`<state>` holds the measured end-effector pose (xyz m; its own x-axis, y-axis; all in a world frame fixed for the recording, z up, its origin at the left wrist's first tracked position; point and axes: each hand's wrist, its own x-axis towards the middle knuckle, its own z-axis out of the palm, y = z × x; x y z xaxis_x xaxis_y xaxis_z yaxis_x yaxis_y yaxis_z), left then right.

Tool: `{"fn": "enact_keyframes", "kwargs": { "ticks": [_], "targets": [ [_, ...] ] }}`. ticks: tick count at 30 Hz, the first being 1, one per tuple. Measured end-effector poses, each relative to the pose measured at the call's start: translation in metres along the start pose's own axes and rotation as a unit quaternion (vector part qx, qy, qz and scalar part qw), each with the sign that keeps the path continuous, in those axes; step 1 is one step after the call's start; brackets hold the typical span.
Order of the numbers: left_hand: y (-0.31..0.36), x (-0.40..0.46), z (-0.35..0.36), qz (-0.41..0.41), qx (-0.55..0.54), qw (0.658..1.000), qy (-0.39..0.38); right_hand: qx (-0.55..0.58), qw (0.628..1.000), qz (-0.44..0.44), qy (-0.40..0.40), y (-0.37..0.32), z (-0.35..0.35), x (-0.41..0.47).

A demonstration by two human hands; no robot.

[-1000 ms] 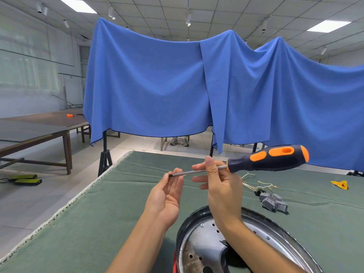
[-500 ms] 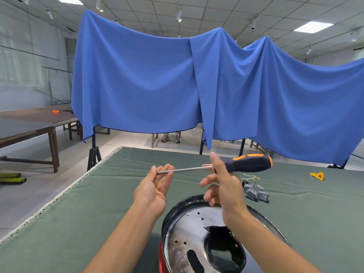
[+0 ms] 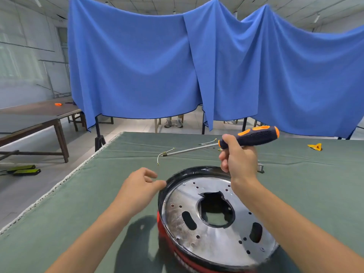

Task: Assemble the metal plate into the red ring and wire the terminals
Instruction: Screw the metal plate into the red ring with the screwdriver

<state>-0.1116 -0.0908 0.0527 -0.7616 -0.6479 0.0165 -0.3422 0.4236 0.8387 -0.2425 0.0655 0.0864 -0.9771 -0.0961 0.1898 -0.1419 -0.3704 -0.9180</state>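
While raised, right hand point(image 3: 237, 160) gripping screwdriver point(image 3: 250, 137)

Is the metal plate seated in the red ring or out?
In: the metal plate lies inside the dark rim, with the red ring showing below it at the near-left side.

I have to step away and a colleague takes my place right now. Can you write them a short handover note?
Right hand grips the screwdriver by its handle, shaft pointing left above the table.
Left hand holds nothing, fingers loosely curled beside the plate's rim.
Metal plate sits in the red ring; one screw shows near the far rim.
Loose wires lie on the cloth beyond the plate.
Left: any remaining screws, then wiring the terminals, not started.
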Motion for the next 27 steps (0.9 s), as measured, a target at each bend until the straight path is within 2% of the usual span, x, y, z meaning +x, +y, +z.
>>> {"fn": "enact_keyframes", "kwargs": {
  "ticks": [2, 4, 5, 12, 15, 18, 22, 24, 27],
  "targets": [
    [-0.003, -0.011, -0.001, -0.049, 0.119, 0.986, -0.105, -0.019, 0.999, -0.027, -0.022, -0.002, 0.001, -0.003],
    [-0.004, -0.016, 0.004, -0.081, 0.122, 0.97, -0.194, -0.042, 0.996, -0.064, -0.045, -0.005, 0.001, -0.006],
    [-0.005, -0.015, 0.006, -0.08, 0.111, 0.969, -0.208, -0.051, 0.994, -0.086, -0.054, -0.008, 0.0, -0.008],
    [0.006, 0.024, 0.02, -0.018, 0.088, 0.987, -0.134, -0.046, 0.979, -0.192, -0.053, -0.035, -0.012, -0.01],
    [0.015, 0.046, 0.028, -0.003, -0.043, 0.995, -0.085, -0.048, 0.975, -0.215, -0.032, -0.042, -0.016, -0.006],
    [0.016, 0.056, 0.043, -0.038, -0.219, 0.974, -0.052, -0.08, 0.964, -0.253, -0.017, -0.046, -0.018, -0.001],
    [-0.003, 0.053, 0.066, -0.086, -0.372, 0.923, -0.051, -0.104, 0.952, -0.288, -0.007, -0.042, -0.016, 0.008],
    [-0.013, 0.052, 0.069, -0.085, -0.404, 0.908, -0.077, -0.13, 0.941, -0.312, 0.004, -0.037, -0.012, 0.013],
    [-0.023, 0.051, 0.07, -0.055, -0.403, 0.909, -0.091, -0.166, 0.929, -0.332, -0.005, -0.024, -0.005, 0.014]
  ]
}}
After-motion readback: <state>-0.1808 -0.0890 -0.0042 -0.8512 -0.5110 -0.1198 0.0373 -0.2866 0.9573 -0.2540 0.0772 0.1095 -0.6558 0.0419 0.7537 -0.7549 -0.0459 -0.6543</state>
